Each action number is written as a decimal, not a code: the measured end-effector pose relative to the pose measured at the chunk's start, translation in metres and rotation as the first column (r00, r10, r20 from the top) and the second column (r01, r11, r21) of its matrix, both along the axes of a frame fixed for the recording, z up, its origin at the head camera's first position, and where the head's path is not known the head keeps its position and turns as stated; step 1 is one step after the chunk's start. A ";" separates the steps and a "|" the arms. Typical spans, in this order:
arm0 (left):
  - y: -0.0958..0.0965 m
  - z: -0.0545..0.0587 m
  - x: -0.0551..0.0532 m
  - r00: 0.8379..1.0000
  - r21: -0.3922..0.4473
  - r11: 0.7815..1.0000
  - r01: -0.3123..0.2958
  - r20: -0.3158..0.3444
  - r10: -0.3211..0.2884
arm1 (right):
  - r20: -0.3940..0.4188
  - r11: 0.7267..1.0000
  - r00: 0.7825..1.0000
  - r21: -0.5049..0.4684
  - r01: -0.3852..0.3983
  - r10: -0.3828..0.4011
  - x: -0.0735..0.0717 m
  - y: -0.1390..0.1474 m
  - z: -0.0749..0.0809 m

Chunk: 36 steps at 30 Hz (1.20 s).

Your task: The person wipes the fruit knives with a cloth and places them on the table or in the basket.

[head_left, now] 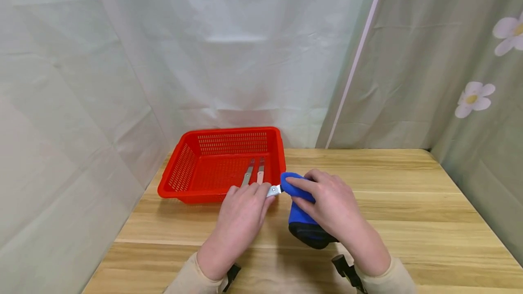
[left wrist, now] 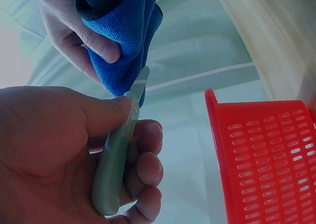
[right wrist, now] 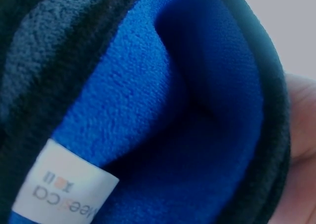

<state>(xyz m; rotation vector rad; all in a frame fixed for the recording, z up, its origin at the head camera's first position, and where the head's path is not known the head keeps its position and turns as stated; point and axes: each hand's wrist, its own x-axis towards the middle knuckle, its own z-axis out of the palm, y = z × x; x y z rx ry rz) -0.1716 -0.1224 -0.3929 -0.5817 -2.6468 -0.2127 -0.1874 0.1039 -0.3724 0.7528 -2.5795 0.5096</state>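
My left hand [head_left: 243, 210] grips the handle of a small knife [left wrist: 113, 167]; the handle is pale green, with a rivet near the metal blade. Thumb and curled fingers hold it with the blade pointing away from the palm. My right hand [head_left: 335, 201] holds a blue cloth [head_left: 300, 214] with a black border, pinched around the blade, so the blade is partly hidden. The cloth's lower part hangs down in a fold. In the right wrist view the cloth fills most of the picture, showing a white label [right wrist: 61, 184].
A red plastic basket [head_left: 216, 167] with slotted walls stands on the wooden table [head_left: 392, 203], beyond my left hand. Inside it, at the right, lie a grey-green-handled knife [head_left: 247, 177] and a pinkish-handled knife [head_left: 260, 175]. Pale curtains [head_left: 253, 58] hang behind the table.
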 end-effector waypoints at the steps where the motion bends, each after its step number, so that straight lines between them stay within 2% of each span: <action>1: 0.000 0.000 0.000 1.000 0.001 1.000 0.000 0.001 0.000 | -0.003 1.000 1.000 -0.001 0.001 -0.001 -0.001 0.001 0.000; 11: -0.001 0.002 0.000 1.000 0.010 1.000 -0.005 -0.004 0.005 | -0.006 1.000 1.000 -0.011 0.016 -0.016 -0.007 0.010 0.001; 22: -0.002 0.003 0.001 1.000 0.000 1.000 -0.013 0.000 0.013 | 0.030 0.998 0.998 -0.008 0.058 -0.058 -0.010 0.017 0.001; 29: -0.003 0.003 0.000 1.000 0.002 1.000 -0.004 -0.027 0.004 | 0.035 0.997 0.996 -0.016 0.079 -0.079 -0.011 0.020 0.001; 36: -0.003 0.003 0.000 0.999 0.004 1.000 0.000 -0.053 0.000 | 0.073 0.992 0.990 -0.009 0.123 -0.122 -0.012 0.024 0.003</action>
